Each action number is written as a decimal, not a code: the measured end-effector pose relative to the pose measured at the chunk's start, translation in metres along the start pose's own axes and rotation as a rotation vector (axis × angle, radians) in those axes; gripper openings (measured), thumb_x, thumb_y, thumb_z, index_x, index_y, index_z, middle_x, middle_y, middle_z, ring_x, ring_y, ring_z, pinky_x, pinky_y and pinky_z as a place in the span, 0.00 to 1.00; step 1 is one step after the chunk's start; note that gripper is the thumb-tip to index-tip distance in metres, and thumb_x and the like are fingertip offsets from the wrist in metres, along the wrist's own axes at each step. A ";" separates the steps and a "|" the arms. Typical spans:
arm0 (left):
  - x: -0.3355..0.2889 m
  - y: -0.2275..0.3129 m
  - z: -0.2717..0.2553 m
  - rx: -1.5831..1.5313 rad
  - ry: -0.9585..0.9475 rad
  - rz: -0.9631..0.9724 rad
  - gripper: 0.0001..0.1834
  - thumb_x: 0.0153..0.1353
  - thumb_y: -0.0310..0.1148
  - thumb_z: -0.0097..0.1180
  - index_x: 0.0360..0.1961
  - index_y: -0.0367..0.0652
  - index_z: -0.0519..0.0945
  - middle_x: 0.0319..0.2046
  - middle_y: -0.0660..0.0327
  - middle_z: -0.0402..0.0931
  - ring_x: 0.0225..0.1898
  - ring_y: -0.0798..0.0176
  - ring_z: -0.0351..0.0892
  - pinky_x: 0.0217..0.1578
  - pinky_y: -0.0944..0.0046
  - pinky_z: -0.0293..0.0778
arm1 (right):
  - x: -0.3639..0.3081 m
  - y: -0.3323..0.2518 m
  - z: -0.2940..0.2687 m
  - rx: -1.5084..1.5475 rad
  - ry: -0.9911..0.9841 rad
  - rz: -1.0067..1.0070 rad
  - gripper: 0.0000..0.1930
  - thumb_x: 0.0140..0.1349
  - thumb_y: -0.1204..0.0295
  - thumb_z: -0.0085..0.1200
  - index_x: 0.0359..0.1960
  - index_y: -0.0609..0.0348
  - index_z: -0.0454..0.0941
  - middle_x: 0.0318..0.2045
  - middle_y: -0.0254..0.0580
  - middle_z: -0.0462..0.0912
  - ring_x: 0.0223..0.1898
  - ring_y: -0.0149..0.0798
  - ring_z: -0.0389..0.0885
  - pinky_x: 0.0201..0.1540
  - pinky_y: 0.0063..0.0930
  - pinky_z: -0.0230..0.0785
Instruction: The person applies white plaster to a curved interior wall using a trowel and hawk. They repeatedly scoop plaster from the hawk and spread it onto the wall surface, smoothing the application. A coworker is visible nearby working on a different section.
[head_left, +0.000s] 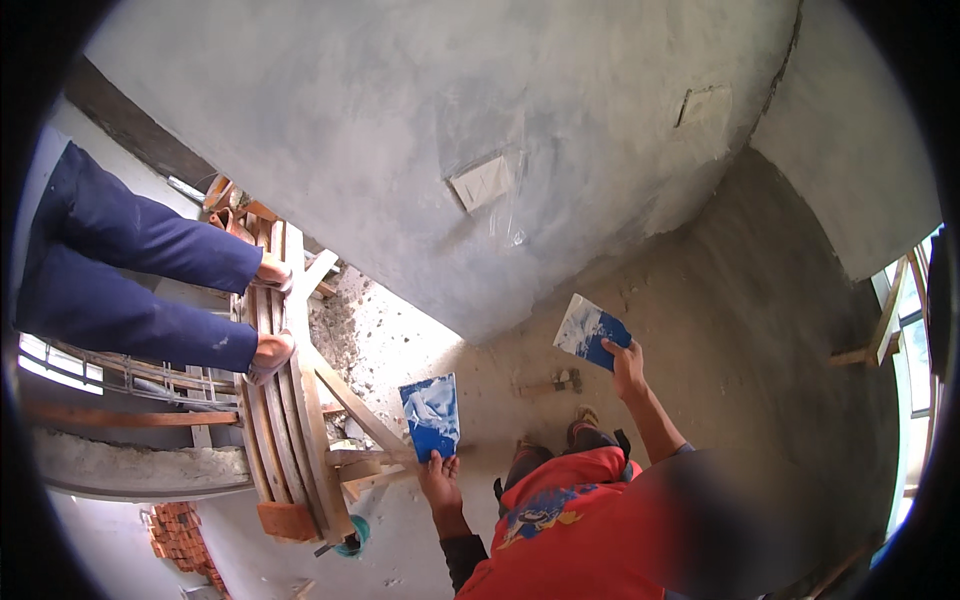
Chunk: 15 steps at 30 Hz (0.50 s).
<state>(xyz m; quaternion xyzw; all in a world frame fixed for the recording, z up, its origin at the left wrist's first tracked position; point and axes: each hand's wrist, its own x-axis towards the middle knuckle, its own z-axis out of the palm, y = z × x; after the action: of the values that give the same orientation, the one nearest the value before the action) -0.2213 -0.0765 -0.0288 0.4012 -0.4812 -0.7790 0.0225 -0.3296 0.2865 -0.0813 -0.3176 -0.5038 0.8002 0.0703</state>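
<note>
My left hand [440, 480] is closed round the lower edge of a flat blue plastering blade [432, 412], its face smeared with white putty. Farther right and forward, my right hand [628, 366] grips a second blue plastering blade [590, 330], also coated with white putty, mostly toward its far end. Both blades are held up in the air, apart from each other and from the grey plastered wall [400, 130]. Set in that wall are a pale rectangular cover [482, 184] with a smeared patch around it and another pale cover [706, 104].
At the left, another person in blue trousers [150, 290] and sandals stands on a raised stack of wooden planks [285, 430]. Its slanting brace [350, 400] reaches toward my left side. A brick pile [182, 540] and a teal bucket [353, 538] are lower left; a wood piece [540, 387] lies ahead.
</note>
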 end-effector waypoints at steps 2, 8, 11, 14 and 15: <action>-0.007 -0.004 0.005 -0.014 0.002 0.001 0.15 0.61 0.36 0.53 0.47 0.45 0.69 0.35 0.64 0.70 0.36 0.65 0.72 0.41 0.63 0.71 | 0.006 -0.002 -0.004 -0.013 0.005 -0.012 0.12 0.54 0.79 0.53 0.41 0.69 0.73 0.35 0.42 0.80 0.34 0.35 0.79 0.39 0.26 0.72; -0.022 -0.023 0.015 0.007 0.042 -0.027 0.16 0.59 0.36 0.56 0.47 0.44 0.70 0.34 0.64 0.73 0.33 0.66 0.75 0.37 0.65 0.73 | 0.013 -0.027 -0.003 0.073 -0.040 0.021 0.11 0.54 0.79 0.53 0.40 0.67 0.74 0.34 0.41 0.80 0.32 0.34 0.79 0.39 0.25 0.71; -0.023 -0.040 0.017 -0.005 0.004 -0.029 0.16 0.59 0.37 0.56 0.46 0.45 0.71 0.33 0.64 0.74 0.34 0.66 0.75 0.36 0.66 0.74 | 0.019 -0.023 -0.014 0.030 -0.069 0.033 0.12 0.54 0.78 0.53 0.40 0.67 0.74 0.34 0.40 0.80 0.33 0.34 0.79 0.39 0.24 0.70; -0.030 -0.051 0.029 0.017 0.029 -0.067 0.15 0.59 0.38 0.56 0.45 0.45 0.71 0.33 0.65 0.74 0.33 0.66 0.75 0.37 0.65 0.73 | 0.021 -0.015 -0.028 0.021 -0.056 0.072 0.12 0.53 0.77 0.54 0.40 0.67 0.74 0.34 0.40 0.80 0.33 0.34 0.79 0.39 0.24 0.70; -0.033 -0.055 0.032 0.022 0.036 -0.067 0.15 0.59 0.38 0.55 0.45 0.45 0.71 0.33 0.65 0.74 0.33 0.66 0.75 0.38 0.64 0.73 | 0.021 -0.013 -0.030 0.019 -0.053 0.094 0.12 0.53 0.77 0.54 0.40 0.67 0.74 0.34 0.40 0.80 0.33 0.33 0.79 0.39 0.24 0.70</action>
<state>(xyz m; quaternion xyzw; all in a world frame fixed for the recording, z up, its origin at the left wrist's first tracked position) -0.2001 -0.0099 -0.0442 0.4316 -0.4755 -0.7666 0.0006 -0.3315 0.3244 -0.0882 -0.3191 -0.4821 0.8156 0.0223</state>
